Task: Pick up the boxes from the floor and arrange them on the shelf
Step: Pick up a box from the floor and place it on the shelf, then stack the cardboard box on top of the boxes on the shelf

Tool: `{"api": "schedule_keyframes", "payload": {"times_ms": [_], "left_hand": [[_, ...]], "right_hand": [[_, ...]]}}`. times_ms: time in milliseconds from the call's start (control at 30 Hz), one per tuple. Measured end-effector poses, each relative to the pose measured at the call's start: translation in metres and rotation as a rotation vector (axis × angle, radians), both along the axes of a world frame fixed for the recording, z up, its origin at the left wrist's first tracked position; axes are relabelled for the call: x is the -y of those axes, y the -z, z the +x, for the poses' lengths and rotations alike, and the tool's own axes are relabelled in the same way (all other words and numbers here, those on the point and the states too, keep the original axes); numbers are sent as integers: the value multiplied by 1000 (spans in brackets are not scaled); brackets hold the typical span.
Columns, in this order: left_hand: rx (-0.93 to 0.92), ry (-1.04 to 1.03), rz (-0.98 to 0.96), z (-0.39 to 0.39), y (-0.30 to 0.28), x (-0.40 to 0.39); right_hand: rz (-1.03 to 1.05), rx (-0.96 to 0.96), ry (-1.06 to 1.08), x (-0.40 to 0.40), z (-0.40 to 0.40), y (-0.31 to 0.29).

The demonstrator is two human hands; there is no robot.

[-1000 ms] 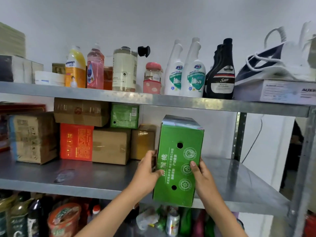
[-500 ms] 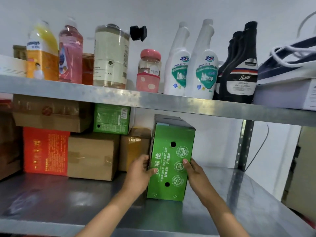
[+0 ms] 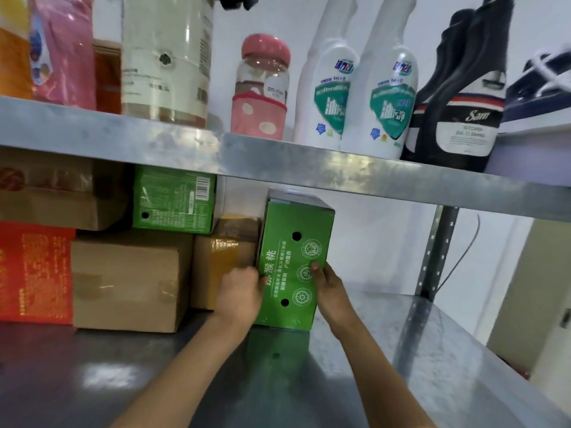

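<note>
left hand point(image 3: 239, 293), right hand point(image 3: 329, 290), gripping green box point(image 3: 293, 264)

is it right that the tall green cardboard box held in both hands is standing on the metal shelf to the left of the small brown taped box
Not quite. The head view shows the tall green cardboard box, held by the left hand and the right hand, standing on the metal shelf to the right of the small brown taped box, not its left.
</note>
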State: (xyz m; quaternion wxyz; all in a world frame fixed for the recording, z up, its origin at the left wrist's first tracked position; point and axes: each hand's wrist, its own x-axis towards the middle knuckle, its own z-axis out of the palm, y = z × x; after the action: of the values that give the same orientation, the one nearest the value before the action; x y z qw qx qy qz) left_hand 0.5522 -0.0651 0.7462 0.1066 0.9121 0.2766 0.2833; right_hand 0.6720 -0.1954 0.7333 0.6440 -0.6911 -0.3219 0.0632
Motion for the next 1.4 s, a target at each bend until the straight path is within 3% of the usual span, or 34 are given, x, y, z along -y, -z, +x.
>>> {"api": "schedule_keyframes", "payload": {"times_ms": [233,433,533,700,900,1000,1167,1400], "left_hand": [[-37,-31,104,5,1,5],[-221,-55,372,-21,6,21],[-160,-12,354,-36,16,32],[34,170,472,-65,52,61],[-25,192,345,-103,78,120],[37,212,371,-125,106,134],[73,388,275,-166,152,150],[55,483,171,-203,202,154]], "right_hand": [[-21,51,69,-3,3,3],[-459,324,300,3,-4,8],[-578,477,275,28,-31,20],[-561,649,242,76,-78,61],[-623,752,215,122,-123,96],[-578,784,213,140,-146,119],[-591,875,232,155,-188,160],[-640,780,208,165,-231,220]]}}
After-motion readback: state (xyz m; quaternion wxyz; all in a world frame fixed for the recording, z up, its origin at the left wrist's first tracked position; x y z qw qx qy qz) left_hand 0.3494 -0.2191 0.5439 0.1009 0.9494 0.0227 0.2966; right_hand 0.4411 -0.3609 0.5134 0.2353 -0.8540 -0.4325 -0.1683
